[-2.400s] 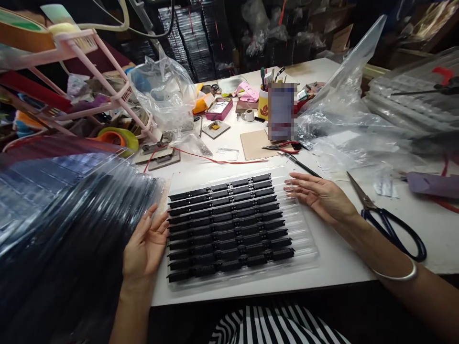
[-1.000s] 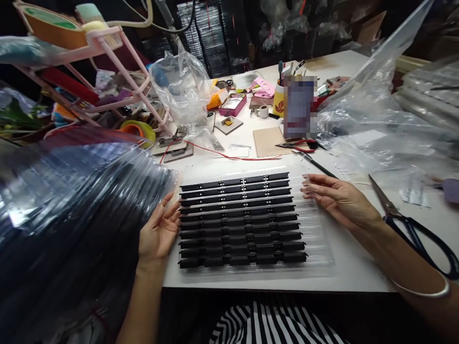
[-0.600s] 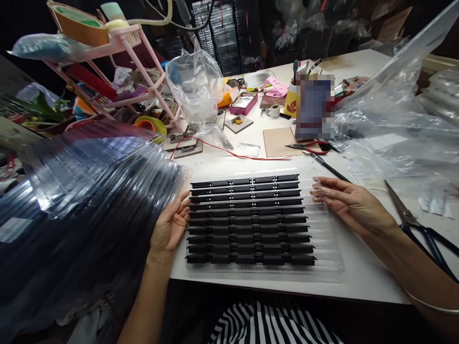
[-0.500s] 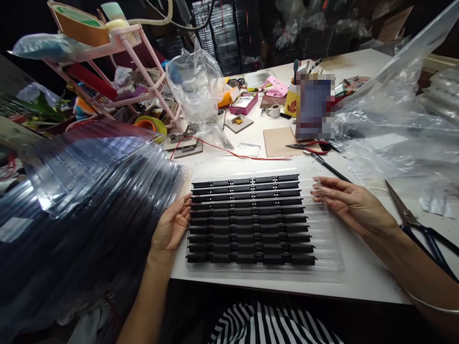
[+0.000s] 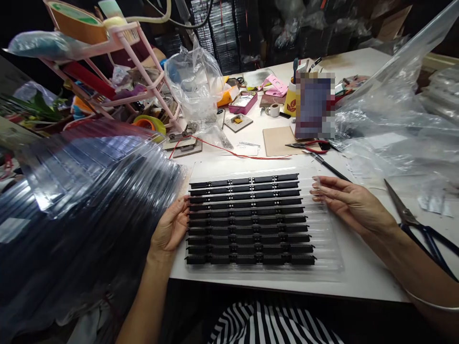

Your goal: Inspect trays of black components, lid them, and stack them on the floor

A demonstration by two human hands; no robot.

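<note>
A clear plastic tray (image 5: 324,248) lies near the front edge of the white table, holding several rows of black connector-like strips (image 5: 251,220). At its left side, my left hand (image 5: 171,223) has its fingers curled around the edge, touching the ends of the upper rows. My right hand (image 5: 353,203) grips the tray's right edge with its fingertips; its thumb is mostly hidden. Close to my left forearm is a big pile of clear ribbed plastic trays (image 5: 107,205).
Scissors (image 5: 409,220) lie open at right, near my right forearm. Behind the tray are pliers (image 5: 311,145), a black-handled knife (image 5: 328,166), a cardboard piece (image 5: 278,142) and a red wire (image 5: 233,154). Plastic bags (image 5: 401,129) cover the back right; a pink rack (image 5: 150,76) stands left.
The left ends of the upper strips have shifted slightly left, along with my left hand. My right hand has hardly moved. A skin-toned shape now shows behind the pink rack.
</note>
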